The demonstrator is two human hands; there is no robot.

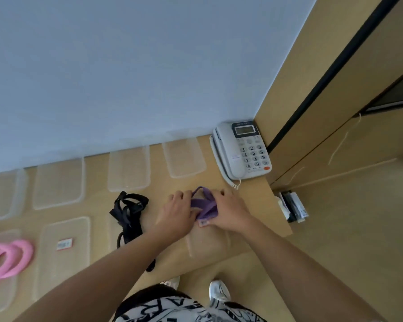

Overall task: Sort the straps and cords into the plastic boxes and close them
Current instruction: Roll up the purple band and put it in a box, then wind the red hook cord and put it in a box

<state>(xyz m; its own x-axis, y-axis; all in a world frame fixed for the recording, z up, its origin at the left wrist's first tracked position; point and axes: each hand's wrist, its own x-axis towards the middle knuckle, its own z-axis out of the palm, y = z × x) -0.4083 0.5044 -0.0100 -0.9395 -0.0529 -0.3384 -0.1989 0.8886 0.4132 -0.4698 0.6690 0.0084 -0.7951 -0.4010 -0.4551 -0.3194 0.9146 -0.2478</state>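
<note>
Wood desk (261,205) against blue wall. Both forearms reach forward; left hand (176,213) and right hand (230,211), fingers curled, grip purple strap (206,205) between them over rightmost clear box (209,242). Strap's long axis runs toward the wall, loop end farthest.

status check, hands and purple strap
Left hand and right hand both grip folded purple fabric strap over clear plastic box. Black webbing strap alongside, not blocking.

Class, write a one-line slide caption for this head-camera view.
Both hands, left and right, fold a purple strap over a clear plastic box on the desk.
</note>
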